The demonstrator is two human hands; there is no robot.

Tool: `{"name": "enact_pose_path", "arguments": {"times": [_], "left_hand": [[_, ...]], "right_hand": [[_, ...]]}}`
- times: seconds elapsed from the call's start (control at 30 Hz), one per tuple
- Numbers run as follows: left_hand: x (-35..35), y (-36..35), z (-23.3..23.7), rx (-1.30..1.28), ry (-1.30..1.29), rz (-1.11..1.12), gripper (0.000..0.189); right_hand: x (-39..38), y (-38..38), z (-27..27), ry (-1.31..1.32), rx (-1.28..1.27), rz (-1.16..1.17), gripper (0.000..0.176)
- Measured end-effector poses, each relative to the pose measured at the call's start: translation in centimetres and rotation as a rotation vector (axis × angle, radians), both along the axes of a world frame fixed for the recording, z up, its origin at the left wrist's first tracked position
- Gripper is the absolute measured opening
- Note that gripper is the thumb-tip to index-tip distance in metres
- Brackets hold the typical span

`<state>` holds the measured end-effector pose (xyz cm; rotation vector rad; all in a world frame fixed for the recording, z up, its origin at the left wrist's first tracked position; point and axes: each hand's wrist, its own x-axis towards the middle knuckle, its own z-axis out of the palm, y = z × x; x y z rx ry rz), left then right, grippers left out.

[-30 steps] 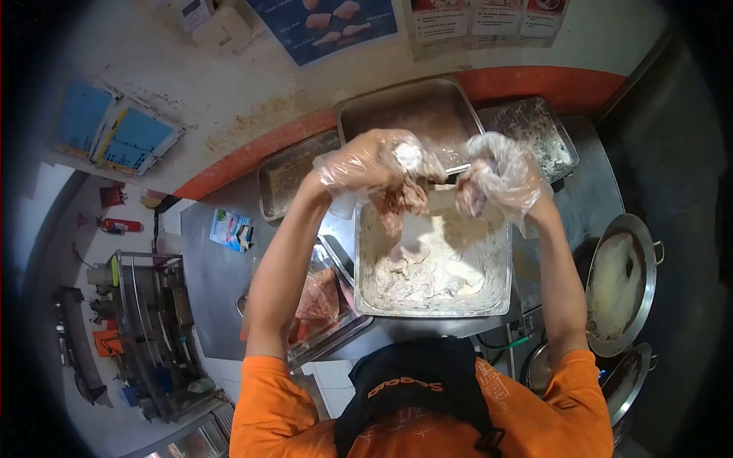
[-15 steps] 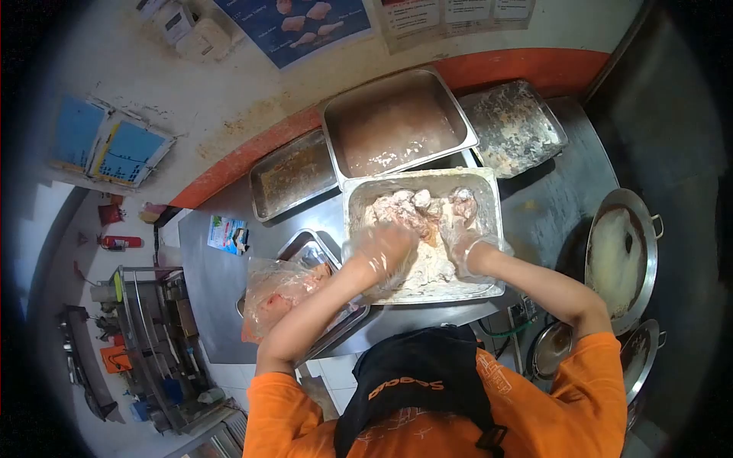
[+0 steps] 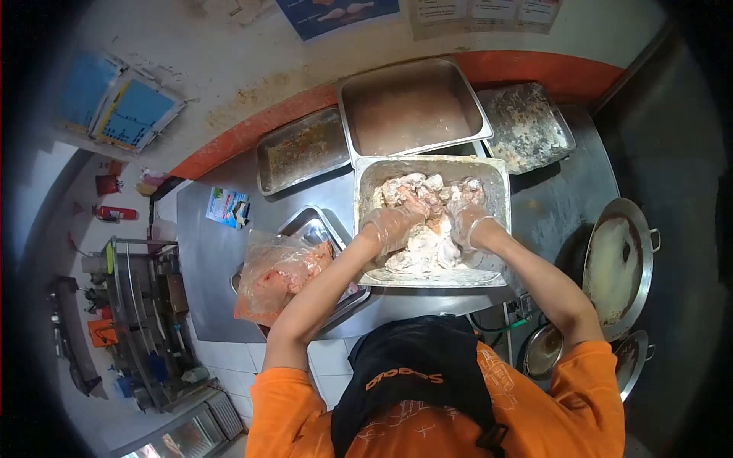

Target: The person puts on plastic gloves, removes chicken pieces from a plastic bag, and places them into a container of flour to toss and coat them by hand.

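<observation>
A deep metal pan holds floured chicken pieces and loose white flour. Both hands wear clear plastic gloves and are down inside this pan. On its left side my left hand curls around chicken, its fingertips partly buried among the pieces. My right hand grips chicken near the right wall, fingers pointing to the back and partly hidden by flour and meat. Left of the pan, a clear plastic bag of raw chicken lies on a metal tray.
Behind the pan stands a deep tray of cloudy liquid. A shallow tray and an upturned, crusted pan flank it. A blue-and-white packet lies on the steel table. At the right is a large wok.
The view has shifted a little. My hands have come closer together in the pan, and floured pieces now lie heaped at the front between them.
</observation>
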<state>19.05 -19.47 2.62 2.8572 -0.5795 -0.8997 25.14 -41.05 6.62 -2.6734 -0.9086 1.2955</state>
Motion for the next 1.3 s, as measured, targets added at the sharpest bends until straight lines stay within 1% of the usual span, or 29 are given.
{"name": "enact_pose_path", "arguments": {"times": [0.03,0.1,0.13,0.2,0.23,0.27,0.33,0.37,0.4,0.43,0.47,0.53,0.57,0.6,0.67,0.7,0.73,0.8,0.83,0.87,0.9,0.93,1.03,1.1,1.13,1.17,1.2,1.23,1.3], "left_hand": [[-0.1,0.1,1.4,0.0,-0.003,0.007,0.046],[-0.9,0.4,4.2,-0.183,-0.098,0.082,0.046],[-1.3,0.6,4.4,-0.186,-0.084,0.078,0.046],[-0.9,0.7,6.2,-0.23,-0.036,0.112,0.041],[-1.0,0.2,7.8,-0.298,0.027,0.079,0.041],[-1.4,0.1,6.9,-0.296,0.031,0.073,0.041],[-2.9,-0.3,4.3,-0.21,-0.129,-0.141,0.039],[-3.3,-1.4,4.7,-0.096,0.055,-0.048,0.047],[-4.0,-1.9,5.0,-0.098,0.06,-0.043,0.047],[-4.8,-2.2,5.1,-0.103,-0.041,-0.024,0.05],[-5.4,-2.6,5.1,-0.106,-0.14,-0.001,0.054],[-4.7,-3.4,5.1,-0.125,-0.132,0.06,0.056],[-4.2,-3.9,5.6,-0.05,-0.12,0.044,0.054],[-3.9,-4.4,5.8,0.023,-0.106,0.025,0.052],[-2.9,-5.3,5.5,0.083,-0.075,0.002,0.05],[-2.3,-5.6,5.3,0.152,-0.039,0.017,0.049],[-1.9,-5.9,5.2,0.219,0.002,0.036,0.048],[-1.1,-6.2,5.1,0.305,0.055,-0.015,0.045],[-0.9,-6.4,5.1,0.392,0.103,-0.078,0.044],[-1.3,-6.2,4.8,0.386,0.105,-0.076,0.044],[-1.9,-5.5,4.4,0.283,0.086,-0.018,0.039],[-2.1,-4.6,4.0,0.185,0.062,0.039,0.035],[-3.3,-4.1,2.5,0.123,-0.041,-0.078,0.038],[-3.8,-4.3,2.3,0.111,-0.112,-0.151,0.04],[-4.1,-4.6,2.8,0.112,-0.104,-0.038,0.041],[-3.9,-4.5,3.1,0.118,-0.11,0.073,0.042],[-4.1,-4.4,3.0,0.124,-0.112,0.072,0.042],[-4.4,-4.3,2.7,0.105,-0.148,0.121,0.041],[-5.4,-4.3,2.4,0.082,-0.184,0.189,0.041]], "right_hand": [[0.3,-0.2,-0.3,-0.003,0.0,0.007,0.058],[0.0,-1.2,-2.0,-0.145,0.162,0.24,0.064],[-0.7,-1.1,-3.2,-0.132,0.161,0.235,0.064],[-1.4,-0.5,-5.7,-0.51,0.091,0.32,0.068],[-1.5,-1.3,-7.2,-0.576,0.155,0.354,0.054],[-1.2,-1.2,-6.6,-0.574,0.155,0.346,0.054],[0.4,-1.1,-3.6,-0.252,0.079,0.244,0.036],[0.7,-1.4,-2.8,-0.253,0.078,0.244,0.036],[0.9,-1.9,-2.3,-0.215,0.152,0.121,0.034],[1.0,-2.2,-2.4,-0.172,0.225,0.003,0.031],[1.2,-2.4,-3.7,-0.159,0.224,0.016,0.031],[1.3,-2.6,-6.8,0.047,0.245,0.09,0.033],[0.6,-1.6,-5.7,0.02,0.054,0.222,0.038],[-0.4,-0.7,-3.6,0.023,0.052,0.225,0.038],[-2.3,0.5,0.2,0.019,-0.12,0.449,0.038],[-4.2,-0.3,-1.4,-0.306,0.024,0.305,0.032],[-4.3,-0.6,-3.0,-0.304,0.022,0.316,0.032],[-4.7,0.4,-1.9,-0.395,0.086,-0.023,0.03],[-3.6,-0.1,-2.1,-0.395,0.082,-0.018,0.03],[-1.7,-1.0,-2.4,-0.271,0.147,0.027,0.034],[-0.6,-1.6,-2.3,-0.149,0.214,0.067,0.038],[-0.5,-2.0,-2.2,-0.155,0.215,0.066,0.038],[-2.2,-3.1,-2.4,-0.248,0.254,0.023,0.039],[-3.6,-2.9,-6.3,-0.543,0.171,0.292,0.036],[-4.1,-2.8,-8.2,-0.539,0.178,0.289,0.036],[-4.1,-2.2,-8.8,-0.649,0.188,0.246,0.036],[-4.3,-2.0,-9.4,-0.753,0.196,0.204,0.036],[-3.8,-2.2,-9.9,-0.755,0.199,0.212,0.036],[-2.4,-2.3,-6.3,-0.412,0.185,0.065,0.038]]}}
